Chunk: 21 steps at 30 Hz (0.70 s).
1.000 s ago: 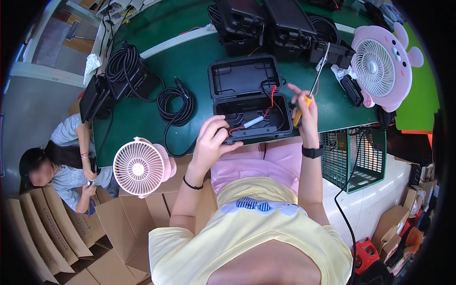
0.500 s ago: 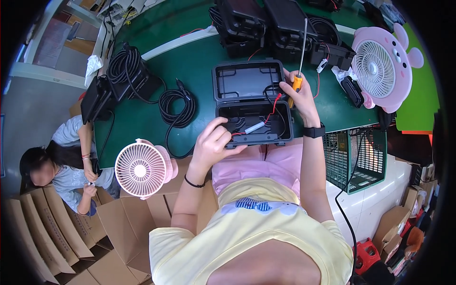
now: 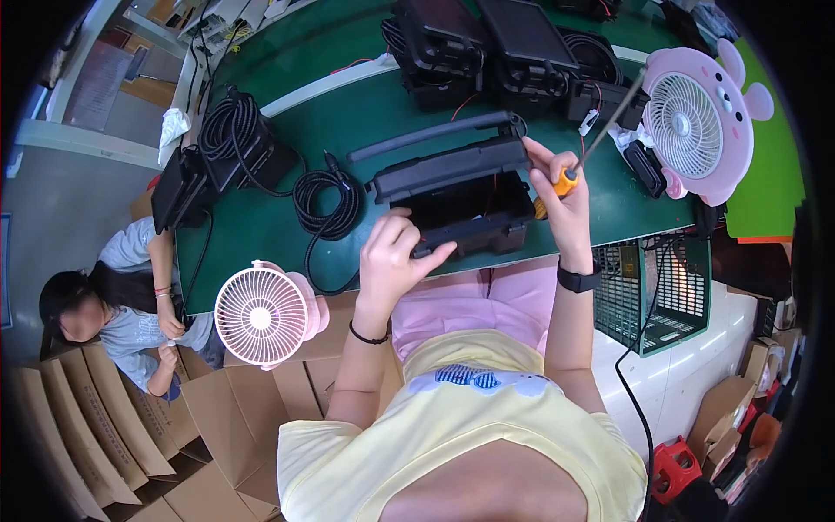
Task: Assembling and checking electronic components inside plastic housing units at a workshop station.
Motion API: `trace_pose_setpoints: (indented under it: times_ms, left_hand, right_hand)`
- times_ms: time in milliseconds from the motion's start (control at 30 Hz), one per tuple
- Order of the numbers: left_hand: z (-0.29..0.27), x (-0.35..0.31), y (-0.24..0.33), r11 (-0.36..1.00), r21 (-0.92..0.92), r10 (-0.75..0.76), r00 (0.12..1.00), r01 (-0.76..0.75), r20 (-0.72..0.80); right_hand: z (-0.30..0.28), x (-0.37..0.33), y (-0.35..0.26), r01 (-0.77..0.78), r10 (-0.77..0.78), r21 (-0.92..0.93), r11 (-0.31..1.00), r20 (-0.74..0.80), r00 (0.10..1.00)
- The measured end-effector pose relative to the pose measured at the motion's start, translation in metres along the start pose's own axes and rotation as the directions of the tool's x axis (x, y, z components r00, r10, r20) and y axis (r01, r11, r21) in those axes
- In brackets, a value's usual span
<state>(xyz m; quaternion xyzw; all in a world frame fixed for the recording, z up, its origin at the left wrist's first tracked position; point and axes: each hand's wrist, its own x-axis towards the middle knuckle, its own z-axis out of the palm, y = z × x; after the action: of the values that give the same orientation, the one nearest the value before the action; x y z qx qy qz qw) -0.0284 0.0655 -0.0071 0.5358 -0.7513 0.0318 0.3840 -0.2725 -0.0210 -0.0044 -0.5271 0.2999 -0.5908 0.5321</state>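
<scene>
A black hinged plastic box (image 3: pixel 487 242) sits tilted at the table's front edge. Its lid (image 3: pixel 452 167) stands partly raised behind the dark inside, where the wires hardly show. My left hand (image 3: pixel 396 257) grips the box's near left corner, with the thumb along the front rim and the fingers over the side. In my right hand (image 3: pixel 564 196) is a screwdriver (image 3: pixel 567 183) with an orange handle, its long shaft pointing up and to the right. The same hand's fingers rest against the box's right side near the lid.
Coiled black cable (image 3: pixel 326 202) lies left of the box. More black boxes (image 3: pixel 526 48) stand behind it. A small pink fan (image 3: pixel 261 317) is at left, a pink animal-shaped fan (image 3: pixel 687 126) at right. A green crate (image 3: pixel 670 304) stands below. Another person (image 3: pixel 130 296) works at far left.
The box has tipped and its lid has swung from wide open to partly raised, hiding the wires inside. The screwdriver shaft has leaned over to the right with my right hand.
</scene>
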Motion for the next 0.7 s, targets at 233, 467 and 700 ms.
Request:
trace_pose_setpoints:
  times_ms: [233, 467, 700]
  left_hand:
    - [-0.005, 0.014, 0.005, 0.993, 0.076, -0.087, 0.996, 0.088, -0.022]
    - [0.004, -0.001, 0.006, 0.987, 0.034, -0.152, 0.979, 0.158, -0.137]
    - [0.036, -0.038, 0.006, 0.956, -0.237, -0.266, 0.849, 0.172, -0.457]
  right_hand:
    - [0.01, 0.01, 0.006, 0.0, -0.005, -0.109, 0.994, -0.04, 0.999]
    - [0.001, -0.011, 0.004, -0.027, 0.023, -0.071, 0.997, -0.059, 0.998]
    - [-0.012, -0.043, 0.0, -0.016, 0.009, -0.08, 0.997, -0.079, 0.997]
